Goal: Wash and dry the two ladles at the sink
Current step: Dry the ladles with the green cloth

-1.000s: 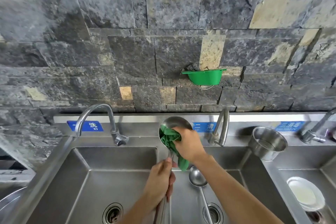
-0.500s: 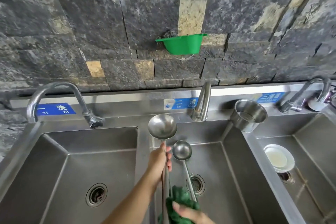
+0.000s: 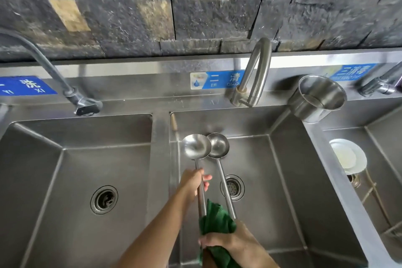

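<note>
Your left hand (image 3: 193,185) grips the big ladle (image 3: 196,146) by its handle just left of the drain (image 3: 236,191), shaft running toward you into the cloth (image 3: 215,220) your right hand (image 3: 219,241) clenches, the hand nearer the second ladle (image 3: 218,144) lying over the drain.

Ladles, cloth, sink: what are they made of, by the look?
Larger ladle and smaller ladle: probably stainless steel, polished, since the bowls show bright reflections.
Cloth: soft fabric, maybe microfibre, matte green and bunched in folds.
Sink: stainless steel with a brushed finish and a dull, streaky sheen.
</note>
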`<state>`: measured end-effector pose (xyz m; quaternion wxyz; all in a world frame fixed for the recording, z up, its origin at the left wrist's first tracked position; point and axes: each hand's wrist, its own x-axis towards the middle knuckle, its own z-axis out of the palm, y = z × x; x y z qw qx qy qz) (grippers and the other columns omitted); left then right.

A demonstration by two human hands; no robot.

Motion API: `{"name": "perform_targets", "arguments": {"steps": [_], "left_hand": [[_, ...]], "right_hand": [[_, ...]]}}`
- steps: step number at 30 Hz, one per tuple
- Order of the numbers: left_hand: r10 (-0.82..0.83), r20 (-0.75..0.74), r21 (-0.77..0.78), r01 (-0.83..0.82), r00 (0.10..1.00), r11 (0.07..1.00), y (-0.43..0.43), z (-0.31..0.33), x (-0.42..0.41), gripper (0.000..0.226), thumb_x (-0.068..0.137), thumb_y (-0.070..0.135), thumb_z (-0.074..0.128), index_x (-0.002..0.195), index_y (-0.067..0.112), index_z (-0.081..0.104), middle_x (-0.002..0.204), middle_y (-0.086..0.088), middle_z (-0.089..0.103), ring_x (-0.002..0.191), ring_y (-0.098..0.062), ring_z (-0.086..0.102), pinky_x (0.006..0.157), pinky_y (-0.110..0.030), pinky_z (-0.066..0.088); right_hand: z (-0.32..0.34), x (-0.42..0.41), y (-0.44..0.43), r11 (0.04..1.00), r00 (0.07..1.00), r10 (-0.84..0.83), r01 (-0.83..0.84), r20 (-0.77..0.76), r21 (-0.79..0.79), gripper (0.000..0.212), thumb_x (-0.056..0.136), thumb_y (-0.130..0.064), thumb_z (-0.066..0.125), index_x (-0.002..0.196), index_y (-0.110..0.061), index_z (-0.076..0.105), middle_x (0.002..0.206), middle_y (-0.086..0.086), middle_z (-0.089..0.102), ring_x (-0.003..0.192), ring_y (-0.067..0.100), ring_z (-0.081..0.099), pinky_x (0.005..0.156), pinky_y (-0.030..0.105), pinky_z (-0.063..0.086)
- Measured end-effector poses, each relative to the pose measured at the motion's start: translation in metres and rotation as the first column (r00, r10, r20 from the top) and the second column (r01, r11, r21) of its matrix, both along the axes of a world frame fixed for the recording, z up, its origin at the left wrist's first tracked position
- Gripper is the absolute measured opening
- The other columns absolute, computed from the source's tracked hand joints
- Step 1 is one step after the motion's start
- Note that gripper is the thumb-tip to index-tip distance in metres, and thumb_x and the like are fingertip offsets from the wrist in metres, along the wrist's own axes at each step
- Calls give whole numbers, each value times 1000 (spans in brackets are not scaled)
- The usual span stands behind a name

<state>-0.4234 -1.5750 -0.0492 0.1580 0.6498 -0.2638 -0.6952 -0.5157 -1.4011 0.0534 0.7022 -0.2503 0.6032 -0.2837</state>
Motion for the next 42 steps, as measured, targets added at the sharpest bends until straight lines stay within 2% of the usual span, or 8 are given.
{"name": "perform_targets", "arguments": {"steps": [4, 10, 17, 20, 23, 26, 31, 42], "left_hand": [[-44, 34, 28, 43, 998, 999, 1, -40, 3, 16, 99, 11, 54, 97, -3, 62, 82, -13, 74, 39, -14, 53, 44, -27, 48], [4, 199, -56, 7, 980, 998, -12, -89, -1, 20, 94, 7, 52, 77, 6, 63, 70, -8, 71, 40, -17, 51, 49, -27, 45], [-5, 281, -123, 41, 960, 992, -15, -131, 3, 19, 96, 11, 49, 81, 10, 61, 78, -5, 72, 48, -16, 55, 47, -27, 46], [-40, 308, -153, 91, 950, 984, -20, -137, -1, 20, 95, 11, 45, 82, 7, 61, 76, -5, 70, 45, -13, 56, 42, -24, 45], [-58, 338, -154, 116, 939, 981, -21, -140, -2, 19, 92, 10, 43, 87, 1, 60, 80, -7, 71, 43, -14, 54, 38, -22, 43], [-77, 378, -139, 139, 923, 981, -18, -141, -1, 19, 90, 10, 40, 89, 1, 56, 94, -17, 71, 64, -32, 65, 54, -35, 51], [-156, 484, -100, 231, 861, 968, -12, -142, 6, 15, 93, 13, 43, 88, 6, 55, 100, -18, 70, 91, -40, 66, 68, -35, 48], [-57, 399, -146, 125, 915, 981, -5, -158, -9, 23, 90, 15, 40, 90, 3, 60, 89, -12, 72, 86, -38, 69, 79, -50, 59]], "right_hand": [[-30, 0, -16, 999, 997, -26, 29, -68, 45, 37, 58, -25, 95, 93, -17, 84, 95, 8, 81, 94, 23, 78, 92, 37, 61], [-79, 9, -37, 980, 996, -30, 46, -84, 195, 71, 41, -22, 96, 108, -7, 75, 94, 18, 79, 88, 36, 77, 82, 44, 63], [-109, 9, -47, 964, 996, -32, 54, -85, 261, 14, 66, -7, 88, 74, -18, 84, 70, 3, 79, 58, 10, 75, 49, 15, 52], [-119, 9, -50, 957, 995, -14, 42, -99, 288, 16, 66, -9, 89, 78, -18, 83, 77, 7, 80, 66, 15, 78, 54, 19, 56], [-124, 15, -52, 962, 992, 51, -17, -117, 274, 24, 65, -21, 88, 88, -21, 81, 87, 5, 81, 85, 20, 78, 81, 34, 63], [-125, 22, -48, 964, 980, 135, -95, -147, 248, 32, 65, -23, 86, 95, -17, 78, 92, 4, 80, 94, 24, 77, 94, 42, 60], [-120, 22, -43, 949, 976, 178, -136, -123, 285, 36, 72, -12, 86, 102, -26, 75, 94, -10, 81, 83, 1, 76, 71, 10, 56], [-130, 16, -27, 948, 977, 93, -27, -194, 318, 29, 72, -12, 89, 98, -16, 78, 91, 1, 81, 83, 12, 78, 74, 20, 61]]}}
